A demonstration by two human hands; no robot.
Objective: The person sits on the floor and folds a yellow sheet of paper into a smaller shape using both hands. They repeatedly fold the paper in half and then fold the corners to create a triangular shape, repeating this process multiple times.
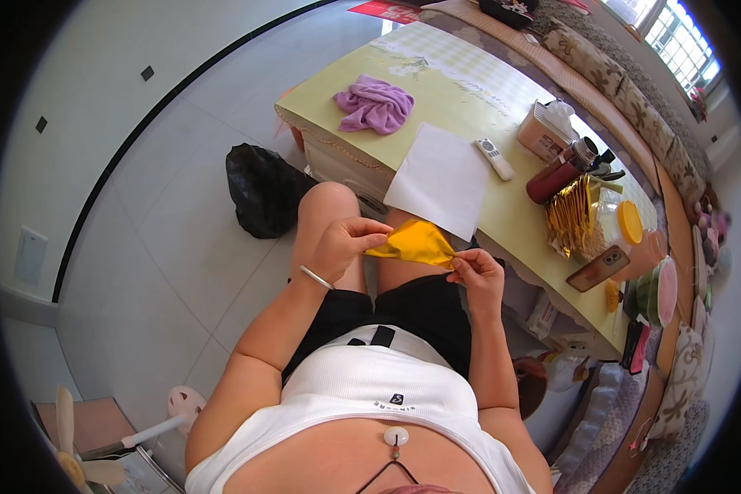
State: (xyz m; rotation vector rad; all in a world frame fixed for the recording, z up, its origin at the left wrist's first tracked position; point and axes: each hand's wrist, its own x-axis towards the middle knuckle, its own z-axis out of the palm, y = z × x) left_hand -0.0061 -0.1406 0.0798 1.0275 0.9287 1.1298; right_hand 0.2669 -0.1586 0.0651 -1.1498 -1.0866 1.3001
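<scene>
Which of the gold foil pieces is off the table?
The gold foil piece held between left hand and right hand; the others are bunched on the table beside the maroon flask.

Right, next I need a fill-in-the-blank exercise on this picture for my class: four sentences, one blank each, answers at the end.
1. The left hand and right hand both hold the gold foil, and the bracelet is on the ____ wrist.
2. In this picture, the remote on the table lies to the ____ of the crumpled cloth.
3. The colour of the bag on the floor is ____.
4. The colour of the jar lid is ____.

Missing words: left; right; black; yellow.
</scene>
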